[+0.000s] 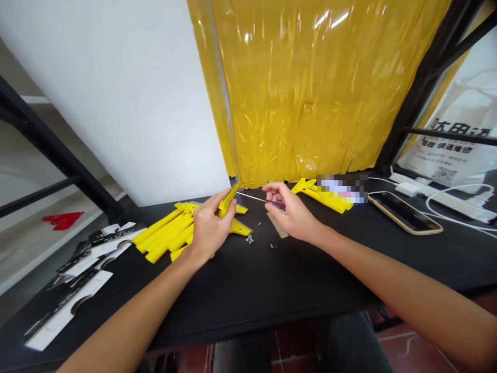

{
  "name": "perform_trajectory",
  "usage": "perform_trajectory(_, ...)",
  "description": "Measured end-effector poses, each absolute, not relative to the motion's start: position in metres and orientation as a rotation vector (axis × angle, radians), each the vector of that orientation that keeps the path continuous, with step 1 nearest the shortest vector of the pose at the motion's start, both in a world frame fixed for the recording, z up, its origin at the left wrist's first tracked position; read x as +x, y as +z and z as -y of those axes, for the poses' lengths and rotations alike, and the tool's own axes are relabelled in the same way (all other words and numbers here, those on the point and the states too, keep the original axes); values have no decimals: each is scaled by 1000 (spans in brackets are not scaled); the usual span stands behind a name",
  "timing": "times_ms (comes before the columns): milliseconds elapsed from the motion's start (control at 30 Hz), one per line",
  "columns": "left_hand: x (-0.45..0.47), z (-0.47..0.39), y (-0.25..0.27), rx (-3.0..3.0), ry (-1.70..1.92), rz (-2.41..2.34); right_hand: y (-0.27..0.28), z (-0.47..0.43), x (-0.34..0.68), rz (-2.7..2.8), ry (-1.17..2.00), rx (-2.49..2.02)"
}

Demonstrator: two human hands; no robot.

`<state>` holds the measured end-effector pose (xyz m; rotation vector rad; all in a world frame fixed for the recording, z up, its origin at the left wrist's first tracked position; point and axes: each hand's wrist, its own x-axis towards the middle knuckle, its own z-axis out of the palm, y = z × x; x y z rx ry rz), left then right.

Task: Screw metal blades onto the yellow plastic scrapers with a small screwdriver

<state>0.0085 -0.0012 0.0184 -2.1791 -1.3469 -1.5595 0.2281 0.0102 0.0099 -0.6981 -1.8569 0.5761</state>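
Observation:
My left hand (pixel 213 223) is closed around a yellow plastic tool (pixel 230 200), holding it tilted with its narrow edge upward. Between the fingers of my right hand (pixel 289 210) is the dark red handle of a screwdriver (pixel 254 197). Its thin shaft points left, and the tip reaches the yellow tool; whether it sits in a screw is too small to tell. Several more yellow tools (pixel 165 235) with long rounded handles and flared heads lie beside and under my left hand. Small metal nuts (pixel 249 239) and screws (pixel 272 246) rest between my hands. A flat beige piece (pixel 278 226) lies partly hidden below my right hand.
Black-and-white cardboard sleeves (pixel 73 305) are piled at the left of the black table (pixel 248 295). More yellow tools (pixel 330 201) lie at the back right. A phone (pixel 406 212), white cables and a power strip (pixel 446 197) occupy the right side. Yellow plastic sheeting (pixel 310 93) hangs behind.

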Motion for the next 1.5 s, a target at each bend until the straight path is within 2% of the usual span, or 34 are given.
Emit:
perform_trajectory(200, 9, 1, 17, -2209, -1600, 1333, 7, -20, 232, 1583, 741, -748)
perform_trajectory(433, 12, 3, 17, -2233, -1600, 1269, 4, -17, 233, 1713, 561, -875)
perform_trajectory(733, 7, -2, 18, -2194, -1615, 1410, -7, -17, 225, 1862, 558, -922)
perform_trajectory(1267, 6, -4, 13, -2228, -1676, 1487, 9, -7, 232, 1906, 466, -994)
perform_trajectory(1500, 6, -3, 18, -2263, -1858, 1696, 6, 1, 225, 2057, 429, -1046)
